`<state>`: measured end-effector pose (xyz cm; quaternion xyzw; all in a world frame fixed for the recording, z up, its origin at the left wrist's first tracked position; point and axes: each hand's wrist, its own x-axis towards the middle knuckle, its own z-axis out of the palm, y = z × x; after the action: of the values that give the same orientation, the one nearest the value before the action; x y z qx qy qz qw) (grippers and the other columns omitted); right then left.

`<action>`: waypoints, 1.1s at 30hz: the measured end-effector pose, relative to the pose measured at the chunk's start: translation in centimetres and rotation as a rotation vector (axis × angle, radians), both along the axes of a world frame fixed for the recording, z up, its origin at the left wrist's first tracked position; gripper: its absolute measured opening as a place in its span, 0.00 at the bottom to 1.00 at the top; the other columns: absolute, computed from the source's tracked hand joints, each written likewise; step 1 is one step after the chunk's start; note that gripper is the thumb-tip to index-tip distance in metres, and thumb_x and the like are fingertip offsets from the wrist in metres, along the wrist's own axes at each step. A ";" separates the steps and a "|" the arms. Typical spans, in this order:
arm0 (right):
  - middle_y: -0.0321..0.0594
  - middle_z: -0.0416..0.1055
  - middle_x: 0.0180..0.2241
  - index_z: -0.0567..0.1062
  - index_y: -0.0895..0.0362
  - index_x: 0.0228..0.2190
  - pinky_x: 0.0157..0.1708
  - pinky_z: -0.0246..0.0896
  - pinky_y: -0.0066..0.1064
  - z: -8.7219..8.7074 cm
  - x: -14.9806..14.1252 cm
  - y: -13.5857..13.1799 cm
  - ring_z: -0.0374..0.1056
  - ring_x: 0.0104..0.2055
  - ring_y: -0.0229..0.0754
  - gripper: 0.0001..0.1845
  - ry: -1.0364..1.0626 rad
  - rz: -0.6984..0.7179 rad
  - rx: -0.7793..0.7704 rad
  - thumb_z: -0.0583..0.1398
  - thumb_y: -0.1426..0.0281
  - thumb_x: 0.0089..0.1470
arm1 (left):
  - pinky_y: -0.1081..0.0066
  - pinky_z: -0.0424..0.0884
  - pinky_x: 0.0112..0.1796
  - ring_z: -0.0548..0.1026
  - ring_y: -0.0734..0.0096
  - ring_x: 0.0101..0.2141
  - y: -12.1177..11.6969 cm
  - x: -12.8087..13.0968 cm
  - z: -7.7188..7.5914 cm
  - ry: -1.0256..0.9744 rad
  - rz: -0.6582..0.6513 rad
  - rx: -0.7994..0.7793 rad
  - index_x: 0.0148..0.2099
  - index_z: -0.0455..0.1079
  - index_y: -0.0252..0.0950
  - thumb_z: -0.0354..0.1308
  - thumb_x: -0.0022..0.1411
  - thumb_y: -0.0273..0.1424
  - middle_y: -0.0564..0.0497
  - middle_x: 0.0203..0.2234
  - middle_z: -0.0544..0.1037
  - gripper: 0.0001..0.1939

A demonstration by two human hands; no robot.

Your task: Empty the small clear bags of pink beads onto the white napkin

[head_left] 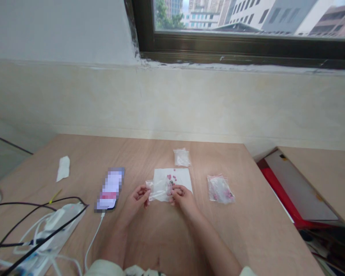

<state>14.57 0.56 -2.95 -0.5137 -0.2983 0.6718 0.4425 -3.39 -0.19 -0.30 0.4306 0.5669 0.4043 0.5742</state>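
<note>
A clear plastic bag (160, 190) is stretched between my two hands, low over the desk. My left hand (140, 196) pinches its left edge. On its other side, my right hand (181, 193) is closed on the right edge. Behind the bag lies a white sheet of paper (184, 175), partly covered by it. Several small pink pieces (172, 177) with some dark bits rest on the paper; what they are is too small to tell. Further right sits another clear bag (220, 189) with pink bits inside. Beyond the paper is a whitish clear bag (182, 157).
Left of my hands a phone (111, 188) lies on the wooden desk (158, 237), plugged into a white cable (93, 237). A power strip (57, 226) with tangled cables fills the lower left. A white paper scrap (63, 168) lies farther back. At right stands a shelf unit (327, 165).
</note>
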 end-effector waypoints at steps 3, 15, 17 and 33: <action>0.37 0.69 0.21 0.68 0.60 0.25 0.21 0.60 0.27 1.1 0.5 0.3 0.65 0.21 0.36 0.20 0.020 -0.030 -0.020 0.64 0.61 0.28 | 0.77 0.63 0.21 0.68 0.78 0.19 -0.5 0.1 0.8 0.013 -0.062 -0.041 0.32 0.64 0.34 0.59 0.45 0.37 0.56 0.19 0.70 0.14; 0.37 0.67 0.24 0.71 0.59 0.25 0.24 0.51 0.26 3.9 2.6 0.0 0.57 0.23 0.34 0.10 -0.414 -0.063 0.283 0.57 0.65 0.42 | 0.74 0.64 0.31 0.68 0.73 0.29 0.8 2.1 2.9 0.171 -0.264 0.034 0.34 0.67 0.34 0.48 0.54 0.39 0.51 0.29 0.71 0.14; 0.37 0.67 0.24 0.71 0.59 0.25 0.24 0.50 0.26 4.1 2.5 -0.2 0.56 0.23 0.34 0.10 -0.441 -0.057 0.290 0.56 0.65 0.42 | 0.75 0.63 0.30 0.67 0.73 0.28 1.4 3.0 3.2 0.181 -0.316 0.070 0.32 0.67 0.34 0.49 0.54 0.38 0.52 0.27 0.71 0.13; 0.32 0.60 0.19 0.64 0.58 0.19 0.25 0.49 0.26 3.2 2.2 -0.8 0.55 0.23 0.34 0.14 -0.222 0.042 0.218 0.55 0.60 0.44 | 0.76 0.60 0.29 0.65 0.75 0.25 1.1 4.0 2.7 0.231 -0.298 0.130 0.25 0.64 0.32 0.51 0.52 0.33 0.55 0.20 0.67 0.09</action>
<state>16.79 -0.28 0.24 -0.5274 -0.4270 0.5838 0.4458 0.65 0.94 2.43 0.5896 0.5315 0.2986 0.5299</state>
